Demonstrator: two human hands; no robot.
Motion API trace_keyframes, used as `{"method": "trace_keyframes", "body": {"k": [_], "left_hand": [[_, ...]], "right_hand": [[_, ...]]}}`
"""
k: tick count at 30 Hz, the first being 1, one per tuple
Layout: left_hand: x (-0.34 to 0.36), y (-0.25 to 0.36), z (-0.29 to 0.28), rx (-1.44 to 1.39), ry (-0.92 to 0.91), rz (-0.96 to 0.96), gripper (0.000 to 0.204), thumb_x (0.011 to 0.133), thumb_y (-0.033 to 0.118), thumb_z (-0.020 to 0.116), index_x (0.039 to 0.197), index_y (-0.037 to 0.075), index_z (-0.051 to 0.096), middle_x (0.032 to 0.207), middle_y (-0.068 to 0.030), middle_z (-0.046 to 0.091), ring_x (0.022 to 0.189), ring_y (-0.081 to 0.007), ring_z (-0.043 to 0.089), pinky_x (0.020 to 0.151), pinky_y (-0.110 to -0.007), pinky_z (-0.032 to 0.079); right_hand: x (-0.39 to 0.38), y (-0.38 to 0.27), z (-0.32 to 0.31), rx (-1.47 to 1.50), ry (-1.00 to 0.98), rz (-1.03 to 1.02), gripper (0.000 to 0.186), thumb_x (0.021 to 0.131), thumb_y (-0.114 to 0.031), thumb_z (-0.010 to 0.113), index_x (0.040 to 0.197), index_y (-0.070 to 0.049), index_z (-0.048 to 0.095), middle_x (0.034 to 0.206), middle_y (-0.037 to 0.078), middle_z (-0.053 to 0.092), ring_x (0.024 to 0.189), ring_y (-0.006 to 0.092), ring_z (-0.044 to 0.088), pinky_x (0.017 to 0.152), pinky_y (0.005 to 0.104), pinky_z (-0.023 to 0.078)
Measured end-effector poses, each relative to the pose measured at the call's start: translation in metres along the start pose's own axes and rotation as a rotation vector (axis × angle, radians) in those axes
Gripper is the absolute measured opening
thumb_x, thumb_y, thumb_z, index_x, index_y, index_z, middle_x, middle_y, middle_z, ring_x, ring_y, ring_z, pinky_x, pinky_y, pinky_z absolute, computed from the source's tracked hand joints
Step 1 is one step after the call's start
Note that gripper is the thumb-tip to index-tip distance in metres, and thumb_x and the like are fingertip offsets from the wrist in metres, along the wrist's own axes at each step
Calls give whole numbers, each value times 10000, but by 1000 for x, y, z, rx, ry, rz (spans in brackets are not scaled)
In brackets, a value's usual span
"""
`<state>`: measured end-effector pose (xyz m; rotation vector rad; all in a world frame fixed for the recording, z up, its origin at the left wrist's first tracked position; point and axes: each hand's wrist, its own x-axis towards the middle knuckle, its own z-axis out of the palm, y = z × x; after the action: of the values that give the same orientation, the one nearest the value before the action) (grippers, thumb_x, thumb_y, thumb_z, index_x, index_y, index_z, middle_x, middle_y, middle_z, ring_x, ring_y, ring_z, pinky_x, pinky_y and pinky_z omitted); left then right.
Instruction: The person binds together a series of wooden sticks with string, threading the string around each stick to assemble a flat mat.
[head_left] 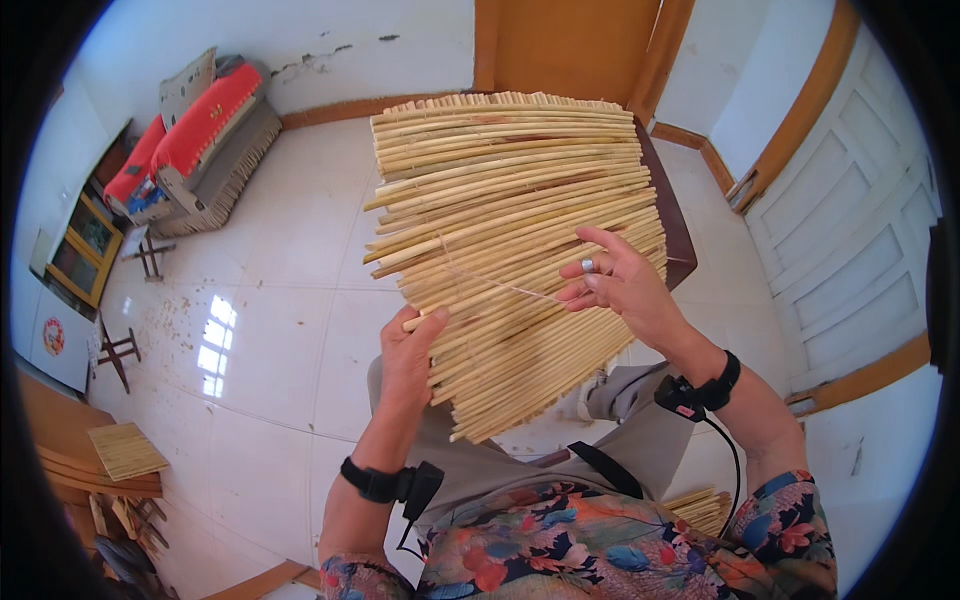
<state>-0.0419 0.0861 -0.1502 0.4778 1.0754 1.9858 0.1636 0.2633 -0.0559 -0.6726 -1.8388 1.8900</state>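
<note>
A mat of pale yellow reed stalks [520,210], tied side by side with thin string, spreads in front of me and down over my lap. Its left ends are uneven. My left hand [406,360] is closed at the mat's left edge, the thumb on top of a reed end; its other fingers are partly hidden. Over the right part of the mat, my right hand [628,290] pinches a thin string [500,284], with the index finger raised. That string runs taut leftward to the stalks. A ring [588,266] sits on one right finger.
A dark red-brown tabletop [672,205] supports the mat's far part. Loose reeds [702,508] lie low at right. Around the room are a sofa with a red cover [205,125], folding stools [118,350], a smaller reed mat [128,450] and a white door [850,230].
</note>
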Motion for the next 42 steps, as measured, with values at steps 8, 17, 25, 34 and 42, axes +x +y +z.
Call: {"method": "trace_keyframes", "body": {"k": [8, 17, 25, 34, 42], "left_hand": [[-54, 81, 42, 597, 50, 16, 256, 921, 91, 664, 1125, -66, 658, 979, -57, 686, 875, -87, 608, 792, -252, 507], [-62, 42, 50, 578, -32, -5, 233, 932, 79, 650, 1128, -46, 668, 978, -28, 683, 879, -69, 583, 813, -240, 483], [-78, 40, 62, 642, 34, -60, 243, 928, 86, 656, 1139, -35, 663, 992, -39, 690, 910, -76, 592, 831, -238, 475], [-111, 44, 54, 821, 164, -49, 222, 901, 50, 688, 1090, -64, 662, 982, -57, 690, 852, -104, 611, 775, -251, 500], [-107, 82, 83, 1046, -100, 47, 216, 892, 53, 680, 1086, -43, 671, 961, -61, 703, 847, -95, 601, 778, -248, 492]], "right_hand": [[-43, -37, -3, -113, -20, -176, 539, 975, 31, 476, 1491, -35, 337, 1186, 185, 585, 966, 212, 679, 832, 309, 570], [-49, 15, 4, -18, -151, -113, 467, 980, 23, 490, 1431, -46, 390, 1152, 136, 591, 837, 149, 653, 747, 275, 564], [-42, 51, 20, -31, -118, -201, 122, 969, -91, 602, 1027, 8, 641, 894, 56, 650, 780, 104, 629, 713, 262, 541], [-31, 73, 20, 86, -272, -182, 123, 956, -110, 624, 999, 5, 636, 856, 49, 650, 727, 117, 637, 689, 268, 536], [-60, 65, 29, -150, -56, -431, 120, 931, -110, 648, 996, -9, 647, 881, 94, 654, 769, 205, 632, 713, 318, 513]]}}
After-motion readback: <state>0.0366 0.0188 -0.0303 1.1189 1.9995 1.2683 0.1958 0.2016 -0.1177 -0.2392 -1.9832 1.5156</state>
